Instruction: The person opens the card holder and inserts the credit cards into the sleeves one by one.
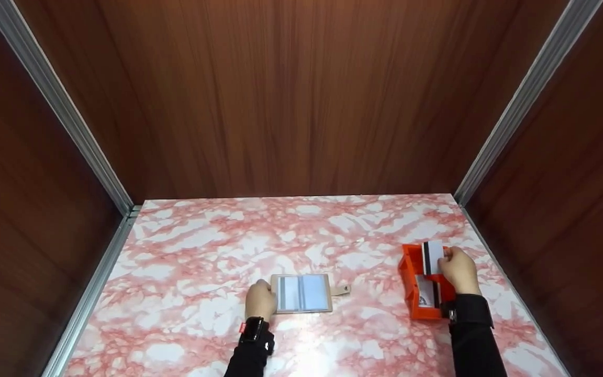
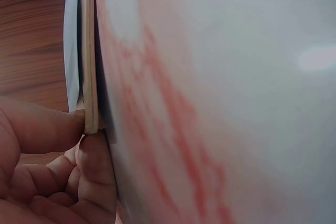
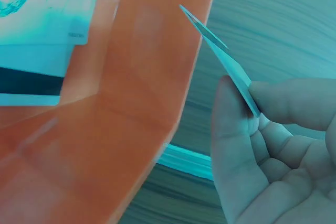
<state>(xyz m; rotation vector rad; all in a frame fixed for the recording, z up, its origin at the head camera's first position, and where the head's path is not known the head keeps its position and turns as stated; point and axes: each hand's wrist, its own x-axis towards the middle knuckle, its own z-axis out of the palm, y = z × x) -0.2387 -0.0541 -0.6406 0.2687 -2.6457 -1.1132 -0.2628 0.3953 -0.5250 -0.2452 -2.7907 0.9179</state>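
- The left hand [image 1: 260, 299] pinches the left edge of the open card holder [image 1: 301, 293], lying flat on the marble surface [image 1: 202, 272].
- The right hand [image 1: 458, 270] pinches a striped card [image 1: 432, 256] above the orange box [image 1: 411, 283], where another card [image 1: 426, 294] lies.

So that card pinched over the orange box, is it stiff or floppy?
Probably stiff: the card stays flat and straight though the right hand pinches only one edge. It looks thin and light, seen edge-on from the wrist. Its glossy face may be slippery.
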